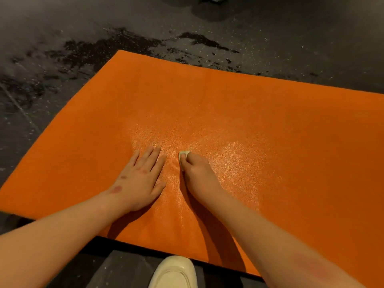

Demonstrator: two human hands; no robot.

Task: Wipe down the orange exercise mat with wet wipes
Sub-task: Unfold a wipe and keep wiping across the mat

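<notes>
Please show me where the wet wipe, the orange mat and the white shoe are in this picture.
wet wipe (pixel 184 153): head view, its pale exposed tip.
orange mat (pixel 270 113): head view, bare surface toward the far right.
white shoe (pixel 174 273): head view, top of the toe.

The scene was dimly, warmly lit from overhead. A grainy glare was cast on the middle of the orange mat (pixel 270 113), with soft shadows thrown toward its near edge. The dark floor (pixel 62 28) was blurred at the far corners.
</notes>
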